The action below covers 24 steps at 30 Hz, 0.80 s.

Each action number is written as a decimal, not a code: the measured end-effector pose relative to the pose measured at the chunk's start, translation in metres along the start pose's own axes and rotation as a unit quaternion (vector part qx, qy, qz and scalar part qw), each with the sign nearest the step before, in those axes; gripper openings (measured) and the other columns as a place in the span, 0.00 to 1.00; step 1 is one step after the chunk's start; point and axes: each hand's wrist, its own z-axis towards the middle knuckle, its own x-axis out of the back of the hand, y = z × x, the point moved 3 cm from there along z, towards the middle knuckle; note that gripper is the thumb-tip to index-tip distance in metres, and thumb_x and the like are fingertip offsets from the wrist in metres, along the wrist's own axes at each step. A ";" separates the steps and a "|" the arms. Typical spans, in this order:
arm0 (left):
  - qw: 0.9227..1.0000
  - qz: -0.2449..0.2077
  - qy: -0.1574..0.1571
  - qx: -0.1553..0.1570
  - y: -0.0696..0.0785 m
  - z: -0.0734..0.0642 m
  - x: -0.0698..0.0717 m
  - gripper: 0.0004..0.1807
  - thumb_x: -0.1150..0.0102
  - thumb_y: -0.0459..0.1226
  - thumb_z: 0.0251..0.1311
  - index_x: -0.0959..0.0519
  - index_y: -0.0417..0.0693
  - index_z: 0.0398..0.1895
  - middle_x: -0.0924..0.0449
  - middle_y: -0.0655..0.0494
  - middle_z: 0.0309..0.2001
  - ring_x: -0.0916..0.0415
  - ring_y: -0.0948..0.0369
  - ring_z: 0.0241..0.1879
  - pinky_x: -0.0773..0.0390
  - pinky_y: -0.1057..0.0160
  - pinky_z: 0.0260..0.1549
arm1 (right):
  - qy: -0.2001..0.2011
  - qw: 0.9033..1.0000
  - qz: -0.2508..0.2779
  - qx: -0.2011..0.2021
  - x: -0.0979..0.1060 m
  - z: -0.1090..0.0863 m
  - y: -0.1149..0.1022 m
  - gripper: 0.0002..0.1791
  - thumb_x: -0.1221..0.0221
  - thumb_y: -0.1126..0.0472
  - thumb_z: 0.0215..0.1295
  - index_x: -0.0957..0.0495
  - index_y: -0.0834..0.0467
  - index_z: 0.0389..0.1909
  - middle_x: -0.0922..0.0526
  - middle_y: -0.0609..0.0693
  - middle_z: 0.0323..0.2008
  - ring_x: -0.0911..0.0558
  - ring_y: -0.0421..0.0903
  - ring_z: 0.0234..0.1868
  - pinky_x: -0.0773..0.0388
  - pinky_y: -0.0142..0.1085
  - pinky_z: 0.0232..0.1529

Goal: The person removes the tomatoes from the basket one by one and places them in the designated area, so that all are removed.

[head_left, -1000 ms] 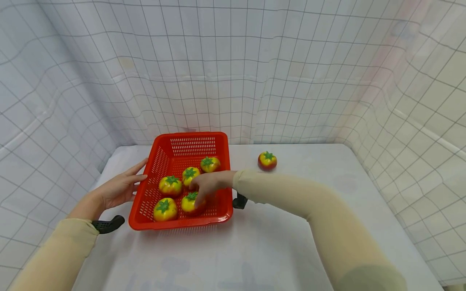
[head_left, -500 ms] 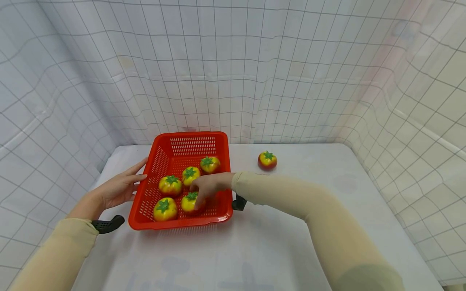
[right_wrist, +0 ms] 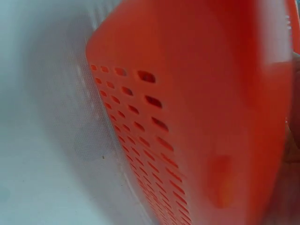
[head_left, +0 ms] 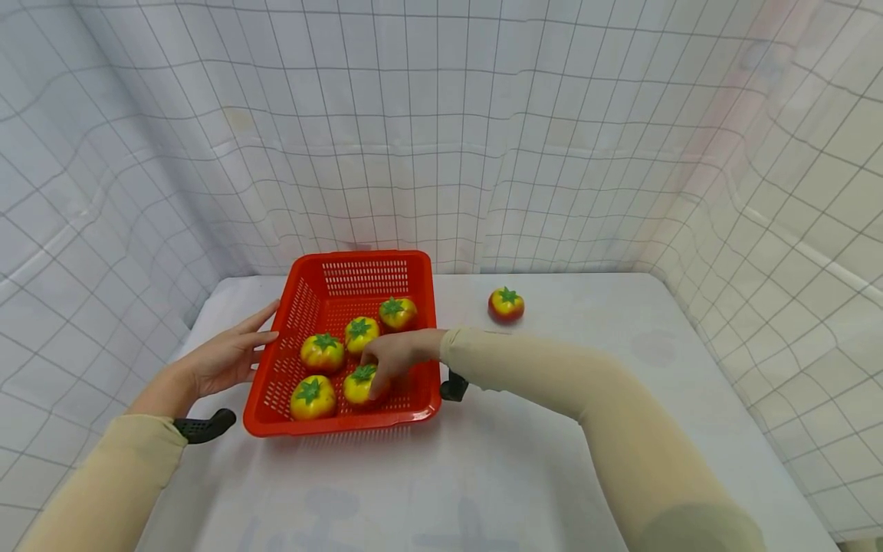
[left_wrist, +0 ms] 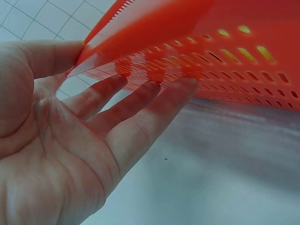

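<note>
While spread left hand [head_left: 224,359] touches basket [head_left: 341,424], right hand [head_left: 393,356] grips front-right fruit [head_left: 355,391].

— From where does the head view look?
— From above, forward and downward; it takes in the whole red basket [head_left: 345,425] and the curtain [head_left: 441,138] behind.
— And the wrist views?
— Very near, each from outside the basket, facing opposite sides of it. The left one shares with the head view the left hand [left_wrist: 65,145].
</note>
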 end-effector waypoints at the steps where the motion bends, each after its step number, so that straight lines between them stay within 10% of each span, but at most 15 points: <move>1: 1.000 0.001 0.000 0.000 0.000 0.000 0.000 0.39 0.58 0.46 0.82 0.69 0.76 0.82 0.60 0.41 0.80 0.24 0.55 0.58 0.19 0.46 0.53 | 0.001 1.000 0.000 0.002 0.000 -0.001 0.000 0.34 0.24 0.52 0.56 0.26 0.52 0.63 0.24 0.42 0.51 0.25 0.41 0.53 0.19 0.35 0.51; 24: 1.000 0.000 -0.001 -0.001 -0.003 0.003 0.003 0.39 0.57 0.46 0.81 0.68 0.76 0.82 0.59 0.42 0.80 0.23 0.56 0.56 0.19 0.45 0.53 | 0.022 0.990 0.080 0.114 0.039 -0.048 0.007 0.32 0.29 0.59 0.59 0.28 0.49 0.65 0.27 0.45 0.60 0.27 0.44 0.59 0.19 0.35 0.51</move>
